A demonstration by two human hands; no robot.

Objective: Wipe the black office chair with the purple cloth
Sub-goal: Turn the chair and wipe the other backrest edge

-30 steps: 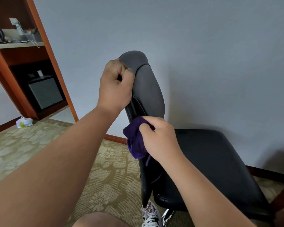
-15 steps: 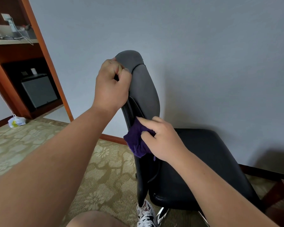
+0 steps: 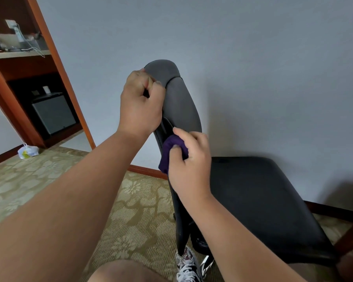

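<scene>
The black office chair (image 3: 259,202) stands in front of me, seen from the side, its backrest upright and its seat stretching to the right. My left hand (image 3: 140,104) grips the upper edge of the backrest, fingers curled over it. My right hand (image 3: 192,161) holds the bunched purple cloth (image 3: 168,151) and presses it against the backrest's rear edge, about halfway down. Most of the cloth is hidden under my fingers.
A wooden shelf unit (image 3: 55,58) with a small dark fridge (image 3: 53,115) stands at the left. A white plastic bag (image 3: 28,152) lies on the patterned carpet. My sneaker (image 3: 186,265) is by the chair base. A grey wall is behind the chair.
My right hand has slid the cloth up along the backrest's rear edge. My left hand keeps its grip on the top of the backrest.
</scene>
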